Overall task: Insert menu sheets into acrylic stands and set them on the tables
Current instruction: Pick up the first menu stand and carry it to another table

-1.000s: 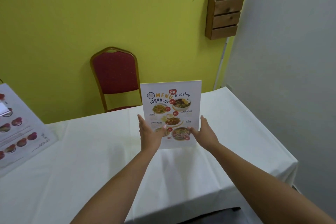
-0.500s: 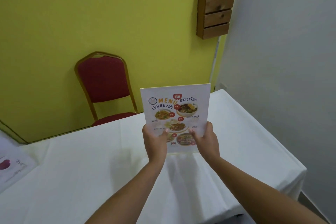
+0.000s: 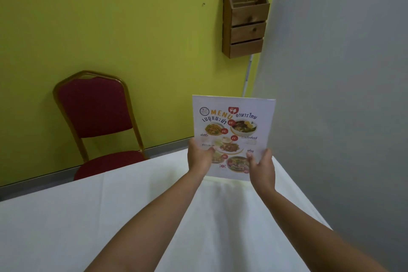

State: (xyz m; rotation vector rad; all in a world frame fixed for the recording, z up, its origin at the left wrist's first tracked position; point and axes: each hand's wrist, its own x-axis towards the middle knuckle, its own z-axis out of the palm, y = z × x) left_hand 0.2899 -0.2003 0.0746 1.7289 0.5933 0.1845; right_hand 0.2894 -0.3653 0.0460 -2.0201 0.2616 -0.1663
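An upright menu stand (image 3: 234, 126), a clear acrylic holder with a colourful food menu sheet inside, is held above the far right part of a table covered in a white cloth (image 3: 88, 216). My left hand (image 3: 198, 157) grips its lower left edge, thumb on the front. My right hand (image 3: 261, 168) grips the lower right corner the same way. The stand's base is hidden behind my hands, so I cannot tell whether it touches the cloth.
A red padded chair (image 3: 97, 117) with a gold frame stands behind the table against the yellow wall. A wooden wall rack (image 3: 246, 20) hangs at upper right. A grey wall (image 3: 342, 95) runs close along the table's right side.
Both hands have closed on the stand's lower edges and carried it to the right and a little farther away. The view has swung right, so the menu sheets at the left are out of sight.
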